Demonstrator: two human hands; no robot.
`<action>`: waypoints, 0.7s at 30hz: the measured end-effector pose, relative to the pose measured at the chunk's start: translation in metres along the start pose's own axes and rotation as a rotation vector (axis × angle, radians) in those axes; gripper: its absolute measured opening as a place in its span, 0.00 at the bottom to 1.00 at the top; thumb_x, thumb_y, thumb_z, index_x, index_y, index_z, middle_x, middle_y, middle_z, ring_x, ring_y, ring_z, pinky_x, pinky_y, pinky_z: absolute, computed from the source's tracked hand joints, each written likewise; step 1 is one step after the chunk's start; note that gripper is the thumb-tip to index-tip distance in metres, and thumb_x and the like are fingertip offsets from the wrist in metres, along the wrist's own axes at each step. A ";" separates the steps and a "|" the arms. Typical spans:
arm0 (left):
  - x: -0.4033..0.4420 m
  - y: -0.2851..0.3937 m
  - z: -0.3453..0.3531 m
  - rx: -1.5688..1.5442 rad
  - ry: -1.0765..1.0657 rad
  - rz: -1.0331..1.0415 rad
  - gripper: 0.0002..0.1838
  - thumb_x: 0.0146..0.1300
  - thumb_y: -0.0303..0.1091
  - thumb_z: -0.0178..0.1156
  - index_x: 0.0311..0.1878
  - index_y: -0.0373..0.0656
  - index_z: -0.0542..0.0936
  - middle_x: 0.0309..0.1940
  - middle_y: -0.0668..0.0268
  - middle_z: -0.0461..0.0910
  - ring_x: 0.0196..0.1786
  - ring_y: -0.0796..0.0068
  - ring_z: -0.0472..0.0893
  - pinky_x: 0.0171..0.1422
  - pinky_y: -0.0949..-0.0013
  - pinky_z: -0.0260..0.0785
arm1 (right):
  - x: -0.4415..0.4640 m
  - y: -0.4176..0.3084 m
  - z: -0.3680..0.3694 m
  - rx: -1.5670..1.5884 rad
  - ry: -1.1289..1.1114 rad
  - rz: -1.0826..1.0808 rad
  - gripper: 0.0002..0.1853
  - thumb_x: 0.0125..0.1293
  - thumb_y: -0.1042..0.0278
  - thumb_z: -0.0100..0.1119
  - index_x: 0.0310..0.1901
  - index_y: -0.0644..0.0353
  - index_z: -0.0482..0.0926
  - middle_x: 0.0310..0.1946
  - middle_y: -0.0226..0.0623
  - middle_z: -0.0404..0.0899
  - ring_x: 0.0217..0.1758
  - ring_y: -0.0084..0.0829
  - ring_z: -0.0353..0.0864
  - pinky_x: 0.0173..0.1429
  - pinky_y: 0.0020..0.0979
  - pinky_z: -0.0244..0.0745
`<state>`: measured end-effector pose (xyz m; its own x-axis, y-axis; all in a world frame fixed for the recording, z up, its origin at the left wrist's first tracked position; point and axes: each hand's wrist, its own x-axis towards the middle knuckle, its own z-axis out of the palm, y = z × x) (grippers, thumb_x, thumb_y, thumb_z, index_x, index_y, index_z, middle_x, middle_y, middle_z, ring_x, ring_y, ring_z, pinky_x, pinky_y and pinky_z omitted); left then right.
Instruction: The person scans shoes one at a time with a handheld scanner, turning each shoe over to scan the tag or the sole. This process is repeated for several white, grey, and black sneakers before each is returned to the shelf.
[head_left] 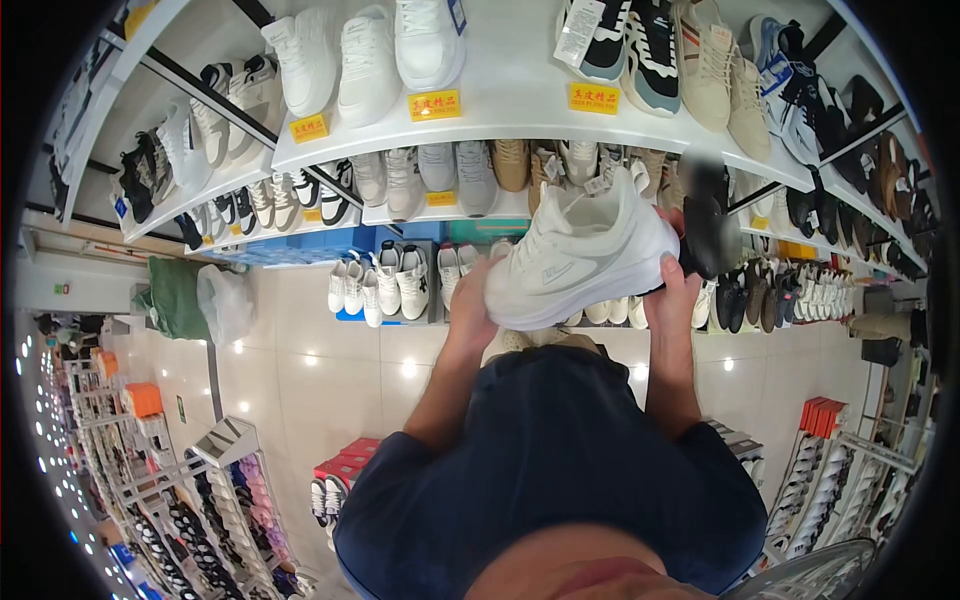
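Note:
A white sneaker (585, 255) with a grey logo on its side is held up in front of my body, its toe pointing left. My left hand (473, 303) is closed around the toe end. At the heel end, my right hand (676, 292) grips the sneaker, with the thumb on its side and fingertips showing behind the heel. A dark, partly blurred object (706, 225) is just beyond the right hand; I cannot make out what it is. The sneaker hides part of the shelf behind it.
A white shelf (510, 105) with several shoes and yellow tags (434, 104) spans the front, with a lower shelf row beneath. White shoes (410, 278) stand near the floor. A green bag (178, 298) sits at left. Shoe racks (240, 490) stand behind me.

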<state>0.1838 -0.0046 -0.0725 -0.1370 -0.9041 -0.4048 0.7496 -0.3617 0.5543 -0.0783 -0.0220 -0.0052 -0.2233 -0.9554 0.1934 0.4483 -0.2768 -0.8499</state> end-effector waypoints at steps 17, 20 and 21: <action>0.000 -0.036 0.052 -0.009 -0.066 0.225 0.20 0.78 0.36 0.47 0.59 0.28 0.75 0.56 0.53 0.80 0.58 0.63 0.81 0.65 0.62 0.71 | 0.010 -0.035 -0.052 0.018 -0.216 0.076 0.59 0.48 0.54 0.82 0.76 0.63 0.53 0.74 0.41 0.62 0.75 0.40 0.65 0.77 0.44 0.63; 0.002 -0.046 0.065 0.018 -0.046 0.211 0.20 0.78 0.37 0.48 0.60 0.28 0.75 0.57 0.53 0.79 0.58 0.64 0.81 0.66 0.62 0.70 | 0.012 -0.041 -0.068 -0.016 -0.223 0.027 0.59 0.48 0.52 0.82 0.76 0.63 0.53 0.73 0.45 0.63 0.74 0.40 0.65 0.77 0.44 0.63; 0.006 -0.055 0.064 0.114 -0.005 0.234 0.20 0.78 0.36 0.49 0.59 0.28 0.75 0.56 0.54 0.80 0.58 0.64 0.81 0.65 0.64 0.70 | 0.011 -0.043 -0.072 -0.049 -0.211 0.008 0.59 0.48 0.50 0.81 0.76 0.64 0.54 0.72 0.47 0.64 0.74 0.41 0.66 0.76 0.44 0.64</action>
<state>0.1004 -0.0048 -0.0587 0.0286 -0.9673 -0.2521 0.6837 -0.1651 0.7108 -0.1618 -0.0130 -0.0018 -0.0317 -0.9594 0.2801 0.4056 -0.2685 -0.8737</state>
